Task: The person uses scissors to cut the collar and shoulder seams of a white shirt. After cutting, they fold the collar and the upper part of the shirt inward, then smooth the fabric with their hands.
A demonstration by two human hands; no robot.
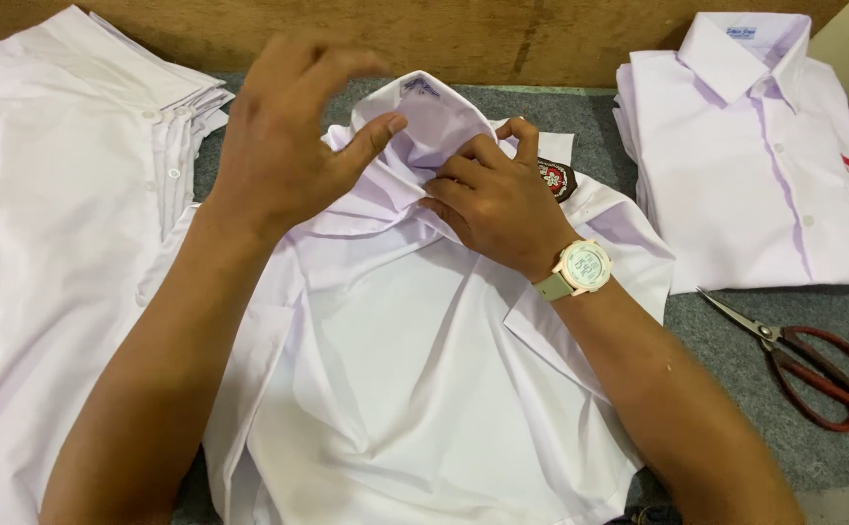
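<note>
A white shirt [395, 369] lies spread on the grey table top [736, 340] in front of me, its collar [434, 122] standing up at the far end. My left hand [283, 136] rests over the left side of the collar, thumb pressed into the cloth, other fingers raised. My right hand [488, 199], with a pale wristwatch [580, 267], pinches the collar's front edge at the middle. A dark embroidered badge [556, 178] shows on the shirt just right of my right hand.
A stack of unfolded white shirts [65, 224] fills the left side. A pile of neatly folded white shirts [755, 156] sits at the far right. Red-handled scissors [804, 365] lie shut near the right edge. A wooden board [502, 39] runs along the back.
</note>
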